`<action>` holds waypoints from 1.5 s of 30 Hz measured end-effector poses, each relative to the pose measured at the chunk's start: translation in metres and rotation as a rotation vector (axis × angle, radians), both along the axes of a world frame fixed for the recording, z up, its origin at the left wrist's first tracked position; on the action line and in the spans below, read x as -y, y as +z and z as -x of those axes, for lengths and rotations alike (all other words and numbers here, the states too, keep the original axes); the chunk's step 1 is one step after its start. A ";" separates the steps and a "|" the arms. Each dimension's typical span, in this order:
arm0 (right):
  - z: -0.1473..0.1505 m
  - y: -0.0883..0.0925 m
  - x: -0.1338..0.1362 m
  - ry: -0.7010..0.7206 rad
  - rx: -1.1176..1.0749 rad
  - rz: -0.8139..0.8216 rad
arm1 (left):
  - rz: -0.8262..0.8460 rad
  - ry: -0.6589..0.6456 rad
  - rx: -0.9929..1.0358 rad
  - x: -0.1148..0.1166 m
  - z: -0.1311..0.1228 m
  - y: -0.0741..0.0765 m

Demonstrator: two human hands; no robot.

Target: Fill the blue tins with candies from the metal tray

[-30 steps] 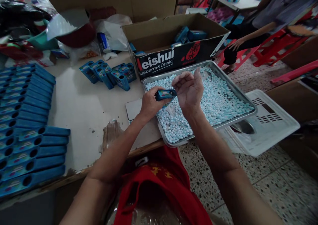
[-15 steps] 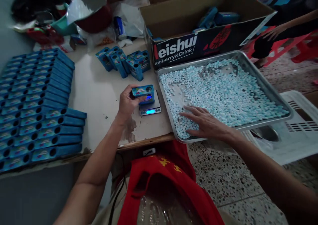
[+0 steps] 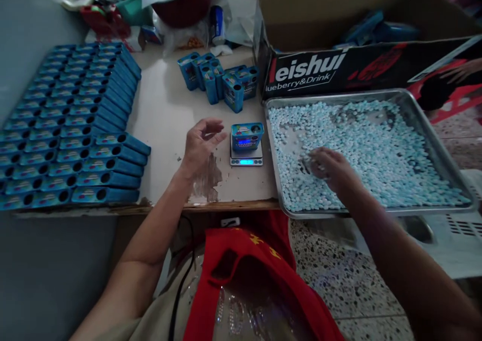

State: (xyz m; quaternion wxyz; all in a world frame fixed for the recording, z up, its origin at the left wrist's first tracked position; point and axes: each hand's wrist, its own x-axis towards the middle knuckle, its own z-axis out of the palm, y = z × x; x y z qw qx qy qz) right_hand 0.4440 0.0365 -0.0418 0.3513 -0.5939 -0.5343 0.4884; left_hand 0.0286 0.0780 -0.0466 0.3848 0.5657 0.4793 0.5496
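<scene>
A blue box with a round hole in its top (image 3: 247,137) stands on a small digital scale (image 3: 246,161) with a lit display. To its left, my left hand (image 3: 203,142) hovers over the table with fingers apart and nothing in them. My right hand (image 3: 327,165) is over the metal tray (image 3: 280,180), its fingers drawn together at the small pale blue candies (image 3: 380,155). What those fingers hold, if anything, is too small to make out.
Rows of blue boxes (image 3: 79,115) cover the table's left side. Several more boxes (image 3: 216,80) stand behind the scale. A cardboard carton (image 3: 301,72) borders the tray's back edge. Bowls and bags lie at the back left.
My left hand has let go of the blue box, which now stands on the scale. My right hand has gone from spread to closed over the candies. The view has shifted left.
</scene>
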 end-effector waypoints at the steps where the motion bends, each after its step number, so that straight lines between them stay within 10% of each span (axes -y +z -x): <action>1: -0.003 0.003 -0.004 -0.092 -0.148 0.079 | -0.001 0.029 0.004 0.001 0.006 0.001; 10: 0.031 0.025 -0.012 -0.774 -0.865 0.314 | -0.008 0.010 0.071 -0.003 0.006 0.007; 29: 0.043 0.024 -0.032 -0.610 -1.104 0.394 | -0.013 -0.087 -0.130 -0.002 -0.022 -0.014; 40: 0.072 0.050 -0.065 -0.367 -0.843 0.182 | -0.029 -0.110 -0.092 -0.001 -0.051 -0.012; 45: 0.065 0.033 -0.061 -0.238 -0.487 0.094 | 0.051 -0.133 -0.076 0.004 -0.050 -0.008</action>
